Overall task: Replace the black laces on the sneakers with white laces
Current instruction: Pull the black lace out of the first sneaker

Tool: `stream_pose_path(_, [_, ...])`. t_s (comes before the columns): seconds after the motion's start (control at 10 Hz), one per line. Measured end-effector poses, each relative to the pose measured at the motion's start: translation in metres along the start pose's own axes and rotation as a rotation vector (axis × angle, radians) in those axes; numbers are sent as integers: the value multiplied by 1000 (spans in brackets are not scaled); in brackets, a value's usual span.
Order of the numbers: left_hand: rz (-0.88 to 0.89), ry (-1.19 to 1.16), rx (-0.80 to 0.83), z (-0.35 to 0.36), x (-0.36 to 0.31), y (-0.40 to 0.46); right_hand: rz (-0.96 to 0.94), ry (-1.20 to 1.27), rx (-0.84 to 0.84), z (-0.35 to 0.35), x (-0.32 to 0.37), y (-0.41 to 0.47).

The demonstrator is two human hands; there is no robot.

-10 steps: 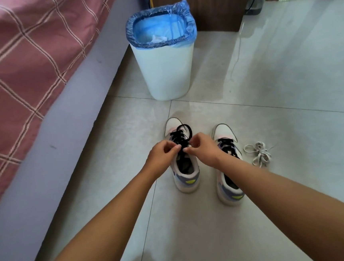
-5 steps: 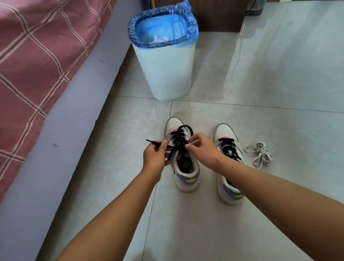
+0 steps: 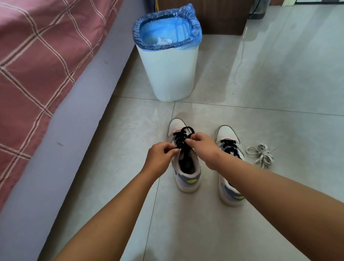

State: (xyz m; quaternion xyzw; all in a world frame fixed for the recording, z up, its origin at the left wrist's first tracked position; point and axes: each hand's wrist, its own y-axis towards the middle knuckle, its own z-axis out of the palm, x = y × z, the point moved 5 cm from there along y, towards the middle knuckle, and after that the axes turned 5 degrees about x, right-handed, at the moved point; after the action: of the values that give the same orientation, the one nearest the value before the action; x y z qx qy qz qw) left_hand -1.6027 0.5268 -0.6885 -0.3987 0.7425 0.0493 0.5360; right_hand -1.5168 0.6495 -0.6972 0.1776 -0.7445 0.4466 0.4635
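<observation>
Two white sneakers stand side by side on the tiled floor, toes pointing away from me. Over the left sneaker (image 3: 188, 176), my left hand (image 3: 161, 157) and my right hand (image 3: 203, 146) both pinch its black lace (image 3: 183, 135), which loops up above the tongue. The right sneaker (image 3: 231, 187) keeps its black lace (image 3: 230, 146) threaded; my right forearm crosses over it. A bundle of white laces (image 3: 261, 153) lies on the floor just right of that shoe.
A white waste bin (image 3: 170, 72) with a blue liner stands beyond the shoes. A bed with a red checked cover (image 3: 26, 66) and grey side runs along the left. A wooden cabinet (image 3: 208, 4) stands at the back.
My left hand, which had pulled a lace end out to the left, has come back in beside the right hand over the left sneaker.
</observation>
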Motion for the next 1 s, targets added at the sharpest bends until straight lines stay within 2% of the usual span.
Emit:
stream_pose_path(0.2, [-9,13,31,0,-10,1,75,114,68,-2,-5,8])
stream_pose_path(0.3, [-39,-208,108,1,-18,-2,108,146,49,-4,-6,9])
stream_pose_path(0.4, [-52,-575,207,-9,-44,-12,125,67,44,-9,-5,13])
stream_pose_path(0.5, [7,-860,222,-29,-68,-17,110,-22,38,-12,-4,15])
stream_pose_path(0.6, [135,-1380,157,-82,-98,-20,101,-91,61,-13,-7,16])
stream_pose_path(0.7, [267,-1689,183,-118,-109,-20,96,-106,64,-12,-6,15])
stream_pose_path(0.8, [425,-1893,225,-158,-119,-23,98,-117,82,-9,-10,16])
stream_pose_path(0.9, [470,-1914,218,-162,-125,-23,84,-158,97,-7,-14,18])
stream_pose_path(1.0, [270,-1126,-9,-138,-117,-12,32,-215,91,-2,-8,19])
